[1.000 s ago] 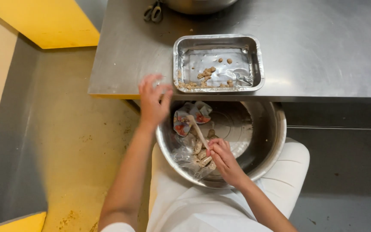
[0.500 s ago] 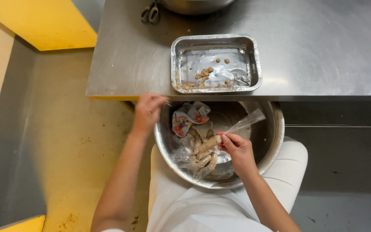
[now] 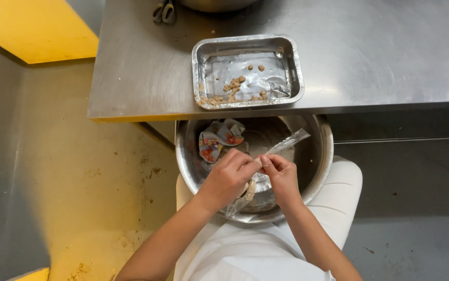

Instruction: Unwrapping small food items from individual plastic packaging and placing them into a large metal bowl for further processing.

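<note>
Two bare forearms reach forward and converge. The left hand (image 3: 228,178) is curled, knuckles up, fingers pinched. The right hand (image 3: 281,176) sits just beside it, fingertips touching the left's, thumb and forefinger pressed together.

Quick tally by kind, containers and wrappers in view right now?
Round steel bowl: 1
Foil tray: 1
Clear plastic wrapper, held in both hands, left hand and right hand: 1
Crumpled printed wrapper in the bowl: 1
Total: 4

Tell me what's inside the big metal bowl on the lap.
Inside the metal bowl: a crumpled printed wrapper and a clear plastic packet held by the left hand and right hand. The hands cover the bottom beneath them.
</note>
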